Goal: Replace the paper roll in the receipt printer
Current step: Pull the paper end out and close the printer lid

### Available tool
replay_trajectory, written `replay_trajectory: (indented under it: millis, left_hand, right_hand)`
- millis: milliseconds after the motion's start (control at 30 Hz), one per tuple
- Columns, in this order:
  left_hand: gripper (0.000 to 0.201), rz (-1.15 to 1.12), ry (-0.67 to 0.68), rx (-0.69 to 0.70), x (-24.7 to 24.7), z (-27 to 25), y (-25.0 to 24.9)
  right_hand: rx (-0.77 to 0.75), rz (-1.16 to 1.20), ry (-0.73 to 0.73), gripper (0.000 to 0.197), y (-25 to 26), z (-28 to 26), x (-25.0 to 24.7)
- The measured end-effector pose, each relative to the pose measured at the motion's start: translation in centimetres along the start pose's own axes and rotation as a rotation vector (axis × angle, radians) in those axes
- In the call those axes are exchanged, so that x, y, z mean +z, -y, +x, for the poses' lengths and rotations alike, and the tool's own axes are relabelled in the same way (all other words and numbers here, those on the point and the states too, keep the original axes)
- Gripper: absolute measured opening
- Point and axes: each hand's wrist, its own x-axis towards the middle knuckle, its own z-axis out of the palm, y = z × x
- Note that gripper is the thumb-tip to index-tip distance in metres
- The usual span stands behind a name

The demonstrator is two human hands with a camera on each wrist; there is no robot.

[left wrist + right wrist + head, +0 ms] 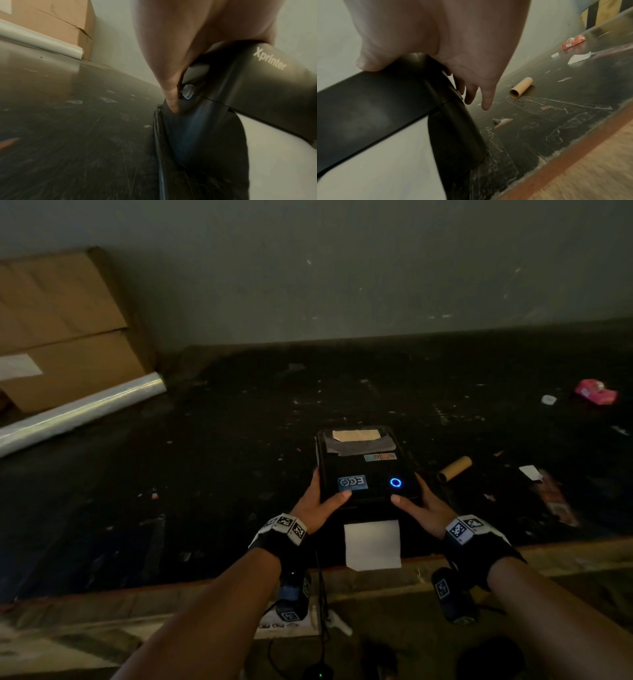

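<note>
Head view: the receipt printer (pixel 368 470) near the counter's (pixel 205 474) front edge is grasped between left hand (pixel 322 501) and right hand (pixel 423 505), paper strip (pixel 372 544) pointing frontward.

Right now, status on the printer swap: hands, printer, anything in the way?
Left hand and right hand grip the receipt printer by its sides, lid shut. White paper hangs out the front. Empty cardboard core lies apart, right.

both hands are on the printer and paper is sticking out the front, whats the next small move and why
Probably press the lid down firmly, then let go. Both the left hand and right hand grip the printer by its sides, white paper already feeds out the front, and the empty cardboard core lies aside.
</note>
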Motion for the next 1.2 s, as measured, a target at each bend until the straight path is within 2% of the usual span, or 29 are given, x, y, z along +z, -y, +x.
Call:
replay_trajectory:
  millis: [867, 1200]
  left_hand:
    - [0.082, -0.004, -0.025, 0.000, 0.17, 0.26, 0.24]
    - [0.084, -0.022, 0.008, -0.012, -0.03, 0.29, 0.29]
  right_hand:
    - [-0.056, 0.020, 0.001, 0.083, -0.50, 0.33, -0.16]
    - [-0.048, 0.053, 0.016, 0.082, -0.88, 0.65, -0.18]
